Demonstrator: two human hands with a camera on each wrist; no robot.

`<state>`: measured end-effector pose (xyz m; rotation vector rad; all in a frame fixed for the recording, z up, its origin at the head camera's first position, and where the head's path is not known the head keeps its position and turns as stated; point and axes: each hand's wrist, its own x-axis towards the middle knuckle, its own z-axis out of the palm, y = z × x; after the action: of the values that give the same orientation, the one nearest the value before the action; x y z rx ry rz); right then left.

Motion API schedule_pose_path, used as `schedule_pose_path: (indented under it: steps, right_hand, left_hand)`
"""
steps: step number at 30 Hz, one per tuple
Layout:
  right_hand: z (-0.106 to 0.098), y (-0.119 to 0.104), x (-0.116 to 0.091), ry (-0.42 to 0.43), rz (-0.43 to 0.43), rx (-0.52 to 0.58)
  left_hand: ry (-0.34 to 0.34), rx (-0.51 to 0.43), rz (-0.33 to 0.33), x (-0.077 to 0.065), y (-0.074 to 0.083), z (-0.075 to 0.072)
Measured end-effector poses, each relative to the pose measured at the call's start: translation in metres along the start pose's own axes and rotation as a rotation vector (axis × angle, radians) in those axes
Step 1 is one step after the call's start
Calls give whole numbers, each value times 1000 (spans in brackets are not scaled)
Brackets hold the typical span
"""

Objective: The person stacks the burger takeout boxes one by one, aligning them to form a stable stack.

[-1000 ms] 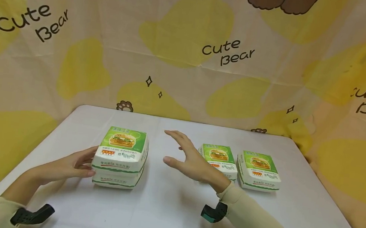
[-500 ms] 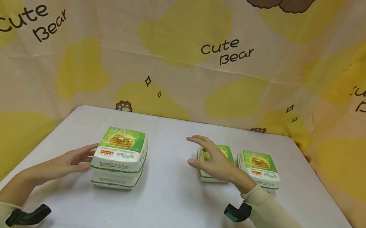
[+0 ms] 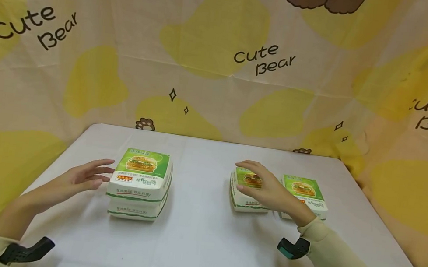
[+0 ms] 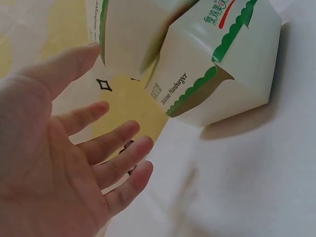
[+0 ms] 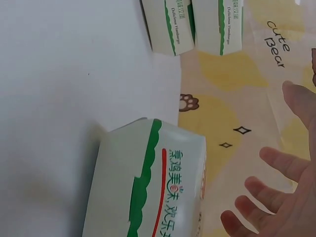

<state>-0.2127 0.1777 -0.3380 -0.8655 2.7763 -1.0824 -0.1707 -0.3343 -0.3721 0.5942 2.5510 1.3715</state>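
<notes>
Two hamburger boxes, white with green tops, are stacked on the left of the table, the upper box (image 3: 141,173) squarely over the lower box (image 3: 134,210). Just left of the stack, my left hand (image 3: 73,183) has its fingers spread and holds nothing; the left wrist view shows a gap between fingertips and boxes. My right hand (image 3: 271,190) hovers over a third hamburger box (image 3: 240,194), hiding part of its top. Its fingers are loosely bent and grip nothing, and in the right wrist view they stand apart from the box (image 5: 148,187).
Another matching hamburger box (image 3: 304,190) sits to the right, partly behind the right hand. A white-covered table (image 3: 193,245) bears all the boxes. Behind it hangs a yellow-patterned cloth (image 3: 206,62). Each wrist wears a black camera band (image 3: 28,250).
My left hand has drawn away leftward from the stacked boxes. My right hand has moved right, from the middle of the table to over the third hamburger box.
</notes>
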Motion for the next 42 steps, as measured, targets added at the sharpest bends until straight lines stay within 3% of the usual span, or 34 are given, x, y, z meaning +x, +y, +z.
schedule_pose_path:
  steps: [6, 14, 20, 25, 31, 42]
  right_hand:
    - [-7, 11, -4, 15, 6, -26]
    - [-16, 21, -7, 39, 59, -51]
    - [-23, 29, -6, 57, 54, -78]
    - [-27, 35, -7, 38, 87, -130]
    - [-30, 37, -11, 23, 111, -170]
    - [-32, 47, -10, -45, 144, -219]
  left_hand:
    - [85, 0, 49, -1, 5, -3]
    - [224, 10, 93, 2, 22, 0]
    - [284, -25, 163, 1, 31, 4]
    - [273, -49, 208, 1, 40, 9]
    - [217, -7, 241, 4, 49, 14]
    - [121, 139, 167, 7, 59, 19]
